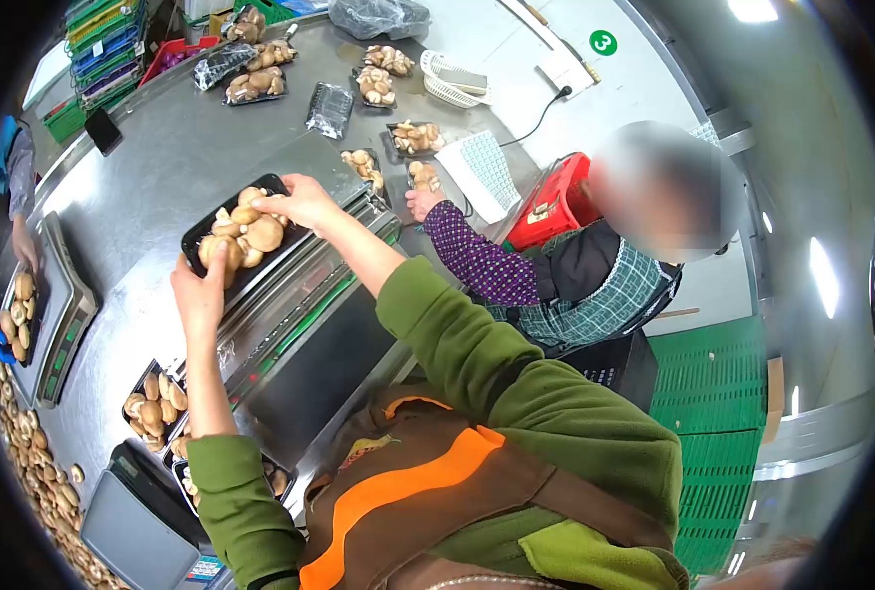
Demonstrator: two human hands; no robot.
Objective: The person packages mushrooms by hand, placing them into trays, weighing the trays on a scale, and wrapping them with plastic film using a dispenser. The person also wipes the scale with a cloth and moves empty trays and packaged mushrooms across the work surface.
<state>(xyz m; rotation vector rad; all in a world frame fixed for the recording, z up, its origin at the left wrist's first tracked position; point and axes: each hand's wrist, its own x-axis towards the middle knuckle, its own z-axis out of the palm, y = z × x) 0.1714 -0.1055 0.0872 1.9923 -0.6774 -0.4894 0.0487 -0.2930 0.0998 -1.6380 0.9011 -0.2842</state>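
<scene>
Both hands hold a black tray of mushrooms above the metal worktop, close to a film-wrapping machine. My left hand grips its near left end, thumb over the mushrooms. At the far right end, my right hand closes on the rim, with fingers reaching over the mushrooms. The mushrooms are brown-capped with pale stems, and no film shows over them. To the left of my left forearm sits another tray of mushrooms. The undersides of both hands are hidden.
A co-worker in a purple dotted sleeve touches a mushroom pack at right. Another person's hand is near a scale at left. Loose mushrooms are heaped lower left. Packed trays, a white basket and a red basket stand around.
</scene>
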